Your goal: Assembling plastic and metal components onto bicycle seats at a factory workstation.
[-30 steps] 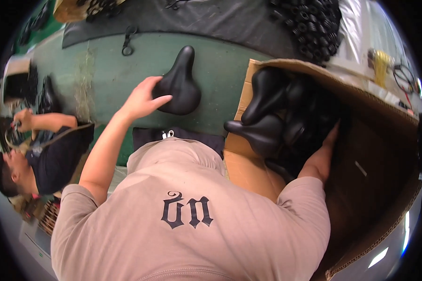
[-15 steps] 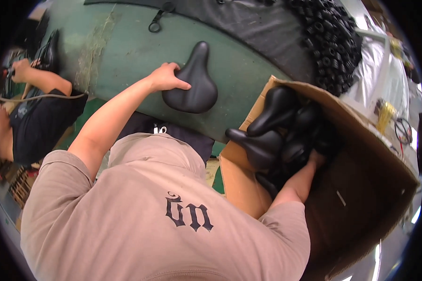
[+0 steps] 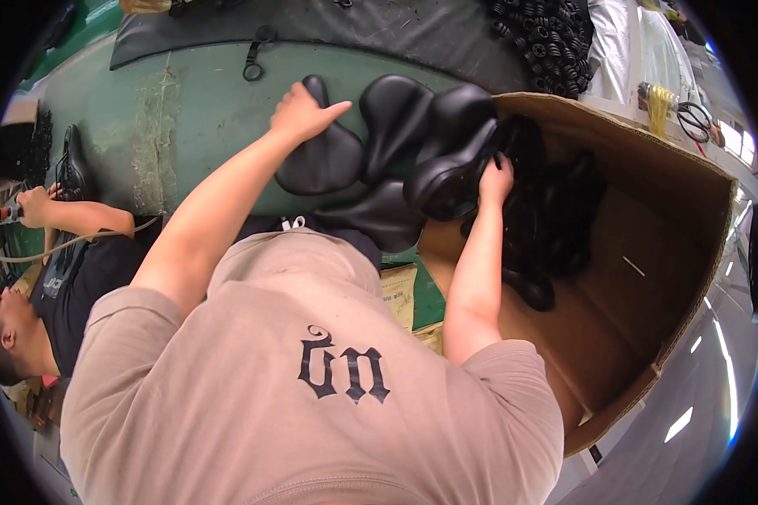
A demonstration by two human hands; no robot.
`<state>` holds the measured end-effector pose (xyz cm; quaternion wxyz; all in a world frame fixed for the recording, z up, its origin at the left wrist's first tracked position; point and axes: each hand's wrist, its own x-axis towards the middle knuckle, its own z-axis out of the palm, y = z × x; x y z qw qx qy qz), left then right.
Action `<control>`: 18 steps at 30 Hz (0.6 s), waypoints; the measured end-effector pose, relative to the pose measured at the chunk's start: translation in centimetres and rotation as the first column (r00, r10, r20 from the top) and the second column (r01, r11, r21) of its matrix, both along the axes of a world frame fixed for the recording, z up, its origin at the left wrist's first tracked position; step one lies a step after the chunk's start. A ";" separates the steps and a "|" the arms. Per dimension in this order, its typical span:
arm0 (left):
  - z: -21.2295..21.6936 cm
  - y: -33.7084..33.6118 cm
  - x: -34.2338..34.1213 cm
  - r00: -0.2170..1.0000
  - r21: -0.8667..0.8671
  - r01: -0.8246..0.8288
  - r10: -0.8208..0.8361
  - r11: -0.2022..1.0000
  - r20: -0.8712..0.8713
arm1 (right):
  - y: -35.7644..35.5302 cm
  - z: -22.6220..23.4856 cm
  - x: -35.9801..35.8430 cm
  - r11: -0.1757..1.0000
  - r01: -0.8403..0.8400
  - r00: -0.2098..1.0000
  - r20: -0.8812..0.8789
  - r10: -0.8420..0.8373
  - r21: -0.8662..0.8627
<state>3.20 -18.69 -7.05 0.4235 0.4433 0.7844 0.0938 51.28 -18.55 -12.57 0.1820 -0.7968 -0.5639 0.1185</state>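
Observation:
My left hand rests on a black bicycle saddle lying on the green table, fingers curled over its narrow end. My right hand grips a bunch of black saddles at the rim of a large cardboard box. These saddles lie pressed against the one under my left hand. Another saddle sits below them near my chest. More black saddles are piled inside the box.
A seated person at the left holds a tool with a hose. A dark mat covers the far table, with a heap of small black round parts on it. A black clip lies on the green surface.
My right hand has pulled several saddles up out of the box and onto the table edge, next to the saddle under my left hand. The view has swung.

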 end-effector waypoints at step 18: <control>2.1 -7.7 -16.1 0.352 -0.169 -0.235 0.246 0.957 0.903 | 5.4 10.2 -0.3 0.958 0.273 0.928 0.238 -0.288 0.091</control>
